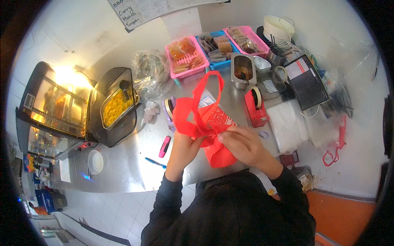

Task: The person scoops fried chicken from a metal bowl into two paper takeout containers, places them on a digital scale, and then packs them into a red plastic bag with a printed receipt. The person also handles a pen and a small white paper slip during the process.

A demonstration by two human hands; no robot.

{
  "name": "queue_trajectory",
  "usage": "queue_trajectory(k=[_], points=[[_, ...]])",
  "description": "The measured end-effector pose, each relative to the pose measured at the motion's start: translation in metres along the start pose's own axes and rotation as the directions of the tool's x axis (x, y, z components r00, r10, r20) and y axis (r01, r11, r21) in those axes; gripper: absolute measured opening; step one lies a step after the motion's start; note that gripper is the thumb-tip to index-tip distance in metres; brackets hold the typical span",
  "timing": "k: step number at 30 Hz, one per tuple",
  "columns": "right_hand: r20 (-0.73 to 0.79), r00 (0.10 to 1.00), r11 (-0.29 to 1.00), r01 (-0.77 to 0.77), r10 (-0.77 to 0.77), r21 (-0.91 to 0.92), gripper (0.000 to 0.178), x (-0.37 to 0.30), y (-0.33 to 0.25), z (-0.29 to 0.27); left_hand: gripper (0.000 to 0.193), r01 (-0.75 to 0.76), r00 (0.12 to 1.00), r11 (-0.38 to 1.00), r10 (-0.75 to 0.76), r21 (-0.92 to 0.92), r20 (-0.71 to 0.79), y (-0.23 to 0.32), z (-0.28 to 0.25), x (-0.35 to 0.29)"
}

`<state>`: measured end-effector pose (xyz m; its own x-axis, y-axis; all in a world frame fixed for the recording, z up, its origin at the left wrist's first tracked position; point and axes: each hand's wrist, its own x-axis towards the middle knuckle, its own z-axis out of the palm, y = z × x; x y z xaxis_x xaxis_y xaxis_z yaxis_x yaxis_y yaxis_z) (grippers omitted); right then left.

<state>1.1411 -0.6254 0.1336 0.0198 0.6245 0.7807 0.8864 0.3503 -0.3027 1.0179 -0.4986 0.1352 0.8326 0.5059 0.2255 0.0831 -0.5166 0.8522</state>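
Note:
A red fabric carrier bag [219, 156] with white print is held up in front of me, over the near edge of the steel table. Its looped handle [217, 88] stands up toward the far side. With curled fingers and thumb, my left hand [184, 148] grips the bag's left part near the handle. My right hand [243, 146] pinches the material close to the middle, its fingertips almost meeting the left thumb. What lies inside the bag is hidden. To the left of my left hand lie a pink highlighter [165, 146] and a blue pen [155, 162].
A purple tape dispenser [169, 111] and a red one [255, 112] flank the bag. Behind stand a pink basket [186, 73] and a steel container [243, 78]. A lit food warmer [57, 108] and a tray of yellow food [118, 107] occupy the left; plastic bags [287, 125] lie right.

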Motion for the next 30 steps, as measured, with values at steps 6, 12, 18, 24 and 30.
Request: queue_trajectory(k=[6, 12, 18, 24, 30], points=[[0.122, 0.983, 0.945, 0.165, -0.135, -0.282, 0.023, -0.003, -0.001, 0.005, 0.025, -0.104, 0.992, 0.993, 0.108, -0.061, 0.064, 0.004, -0.003, 0.021], [0.114, 0.989, 0.940, 0.123, -0.091, -0.319, 0.022, -0.006, 0.004, 0.012, 0.025, -0.073, 0.992, 0.985, 0.088, -0.158, 0.091, -0.006, -0.001, 0.028], [0.087, 0.992, 0.943, 0.112, -0.089, -0.314, 0.021, -0.001, 0.002, 0.012, 0.023, -0.295, 0.955, 0.955, 0.295, -0.014, 0.016, -0.003, -0.003, 0.032], [0.069, 0.998, 0.912, 0.038, -0.011, -0.409, 0.024, -0.008, 0.001, 0.021, 0.032, 0.015, 0.991, 0.965, -0.050, -0.263, -0.127, 0.000, 0.010, 0.022], [-0.008, 0.995, 0.945, -0.097, 0.099, -0.312, 0.027, -0.011, 0.001, 0.027, 0.027, 0.009, 0.991, 0.758, -0.092, -0.652, -0.094, -0.027, 0.020, 0.013]])
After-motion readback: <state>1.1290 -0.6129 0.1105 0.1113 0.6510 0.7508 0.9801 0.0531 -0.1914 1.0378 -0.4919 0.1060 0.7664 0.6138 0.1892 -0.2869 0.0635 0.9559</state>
